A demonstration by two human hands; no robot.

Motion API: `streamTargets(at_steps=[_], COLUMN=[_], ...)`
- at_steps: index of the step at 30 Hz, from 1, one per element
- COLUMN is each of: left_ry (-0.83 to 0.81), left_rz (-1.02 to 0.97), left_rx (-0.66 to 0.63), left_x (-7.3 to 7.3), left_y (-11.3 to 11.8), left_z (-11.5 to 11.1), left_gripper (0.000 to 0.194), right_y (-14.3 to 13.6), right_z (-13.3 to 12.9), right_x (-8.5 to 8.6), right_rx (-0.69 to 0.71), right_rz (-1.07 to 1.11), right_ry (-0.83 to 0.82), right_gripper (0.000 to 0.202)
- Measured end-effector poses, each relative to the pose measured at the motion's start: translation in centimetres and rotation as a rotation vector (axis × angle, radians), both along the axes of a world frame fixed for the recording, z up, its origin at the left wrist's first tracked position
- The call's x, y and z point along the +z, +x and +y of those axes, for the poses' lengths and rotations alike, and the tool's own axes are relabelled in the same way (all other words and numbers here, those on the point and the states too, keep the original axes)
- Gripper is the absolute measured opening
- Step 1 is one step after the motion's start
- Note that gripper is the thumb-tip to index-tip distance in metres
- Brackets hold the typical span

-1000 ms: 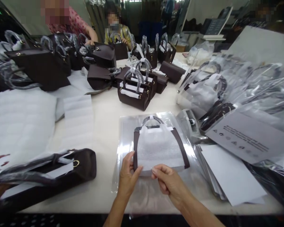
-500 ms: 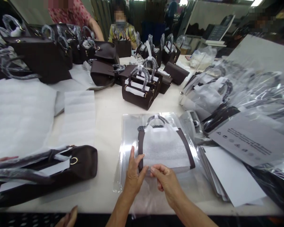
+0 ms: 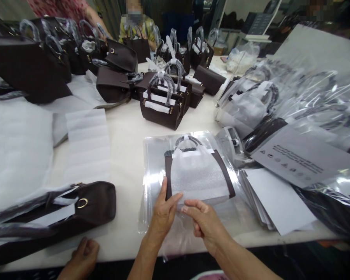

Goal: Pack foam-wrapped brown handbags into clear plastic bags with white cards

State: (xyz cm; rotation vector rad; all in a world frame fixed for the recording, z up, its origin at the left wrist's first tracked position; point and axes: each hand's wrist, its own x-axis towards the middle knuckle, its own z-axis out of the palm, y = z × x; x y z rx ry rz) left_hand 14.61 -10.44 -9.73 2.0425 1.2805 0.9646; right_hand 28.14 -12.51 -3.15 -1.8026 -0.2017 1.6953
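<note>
A small dark brown handbag (image 3: 228,175), its front covered with a white sheet and its handles wrapped, lies flat in front of me. Clear plastic bags (image 3: 151,163) are under and around it, and whether it is fully inside one I cannot tell. My left hand (image 3: 165,210) rests at the handbag's lower left corner, fingers stretched out, one along its side edge. Close beside it, below the handbag's bottom edge, my right hand (image 3: 203,222) is closed in a pinch on what looks like the edge of the clear plastic bag.
A large brown handbag (image 3: 100,202) lies at left, with another person's hand (image 3: 81,254) near it. White foam sheets (image 3: 86,144) lie beyond. Brown handbags (image 3: 161,112) stand at the back. On the right are bagged handbags (image 3: 251,107), a printed plastic bag (image 3: 297,155) and white cards (image 3: 280,202).
The view has shifted, so most things sit a little further left and up. My left fingers have drawn closer together near the handbag's corner. The other person's hand has come further into view.
</note>
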Motion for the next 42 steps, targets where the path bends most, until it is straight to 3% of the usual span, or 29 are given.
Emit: streamTargets(at_steps=[7,13,16,29,37,42], left_ry=[0.057,0.045,0.032,0.001,0.037,0.035], left_rz=[0.045,0.057,0.059,0.095,0.165,0.204], left_rx=[-0.041,-0.057,-0.060,-0.092,-0.112,-0.142], left_x=[0.1,0.3,0.4,0.2,0.0,0.9], left_y=[0.0,0.0,0.0,-0.2,-0.4,-0.4], left_z=[0.2,0.3,0.4,0.4,0.4,0.5], left_gripper=[0.031,0.032,0.032,0.035,0.036,0.036], right_y=[0.3,-0.5,-1.0,-2.3,-2.7,-1.4], right_z=[0.1,-0.9,-1.7,-2.3,-2.8,-3.6], right_x=[-0.6,-1.1,-1.9,-3.5,-5.8,-8.7], right_rx=[-0.084,-0.075,-0.142,-0.281,-0.243,-0.036], right_rz=[0.105,0.098,0.063,0.030,-0.087,-0.361], right_ry=[-0.129,0.065,0.129,0.065,0.163,0.247], right_gripper=[0.023,0.029,0.036,0.037,0.044,0.033])
